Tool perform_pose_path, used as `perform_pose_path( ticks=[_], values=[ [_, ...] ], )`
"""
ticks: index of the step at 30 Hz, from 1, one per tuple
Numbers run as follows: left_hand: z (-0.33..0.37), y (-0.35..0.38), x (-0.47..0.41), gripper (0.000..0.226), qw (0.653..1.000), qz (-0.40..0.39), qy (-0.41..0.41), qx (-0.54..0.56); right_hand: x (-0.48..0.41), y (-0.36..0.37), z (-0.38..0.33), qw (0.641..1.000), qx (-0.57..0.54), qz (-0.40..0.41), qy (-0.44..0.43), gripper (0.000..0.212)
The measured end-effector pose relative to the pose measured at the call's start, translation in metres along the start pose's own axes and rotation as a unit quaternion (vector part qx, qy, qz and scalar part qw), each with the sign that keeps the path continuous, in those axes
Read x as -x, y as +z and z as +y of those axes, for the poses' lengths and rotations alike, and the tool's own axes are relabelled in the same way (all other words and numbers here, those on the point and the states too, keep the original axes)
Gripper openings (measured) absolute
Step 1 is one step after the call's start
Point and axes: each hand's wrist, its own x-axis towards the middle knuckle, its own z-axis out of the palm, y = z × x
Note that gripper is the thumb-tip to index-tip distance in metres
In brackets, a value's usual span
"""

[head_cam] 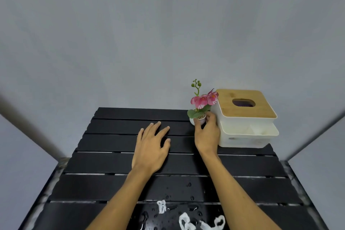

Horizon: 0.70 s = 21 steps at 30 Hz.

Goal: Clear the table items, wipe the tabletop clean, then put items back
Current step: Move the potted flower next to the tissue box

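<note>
While the right hand [206, 132] pinches the small flower pot [200, 117] beside the tissue box [244, 117], the left hand [152, 145] lies spread on the worktop [104, 162]; clearing seems barely begun, with water drops [179, 209] unwiped.

Small white pot [198, 120] half hidden behind right hand [206, 135] fingers at one o'clock, purplish contents inside tissue box [244, 117] opening too dim to tell, white scraps [202, 223] and wet slatted tabletop [112, 162] cut off at six o'clock, both forearms cropped by bottom edge
</note>
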Motion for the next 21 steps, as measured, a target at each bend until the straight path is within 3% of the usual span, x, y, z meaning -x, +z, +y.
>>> perform_pose_path(
  ticks=[21],
  values=[
    [-0.001,0.0,0.0,0.051,1.0,-0.001,-0.007,0.014,-0.015,0.01,0.0,1.0,0.011,0.012,0.0,0.035]
  ],
)
